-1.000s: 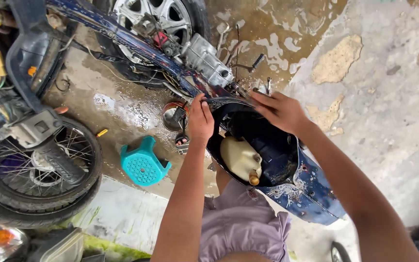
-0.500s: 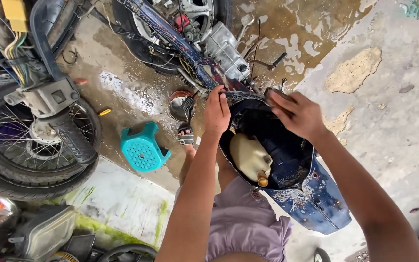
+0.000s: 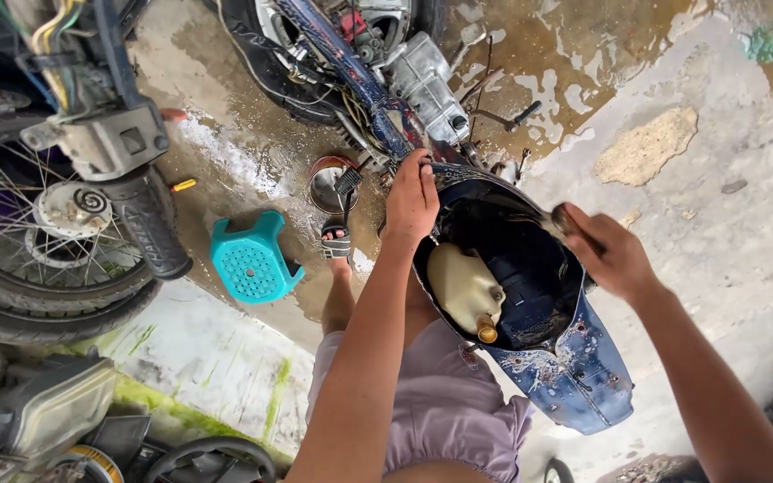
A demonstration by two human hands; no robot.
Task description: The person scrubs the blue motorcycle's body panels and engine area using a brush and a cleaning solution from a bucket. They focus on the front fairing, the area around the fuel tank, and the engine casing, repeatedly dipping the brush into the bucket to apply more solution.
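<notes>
1. while the camera looks straight down, the left hand [image 3: 411, 199] curls over the rim of a dark blue motorcycle body shell [image 3: 574, 367] at its 11 o'clock edge, fingers wrapped over the lip and holding it.
2. the right hand [image 3: 615, 255] closes around a dark brush-like tool [image 3: 565, 219] at the shell's 2 o'clock rim; the tool's exact kind is too blurred to tell.
3. the shell sits at the middle of the view, above the person's lap, hollow side up, with a cream plastic tank [image 3: 462, 286] inside and a brass-coloured cap [image 3: 487, 334] at the tank's 5 o'clock end.
4. at 9 o'clock from the shell, a teal plastic stool [image 3: 252, 258] stands on the wet concrete floor [image 3: 717, 161].
5. a spoked wheel [image 3: 42, 233] lies farther out at 9 o'clock.
6. a stripped motorcycle frame and engine [image 3: 404, 76] lie at 12 o'clock, just beyond the left hand.
</notes>
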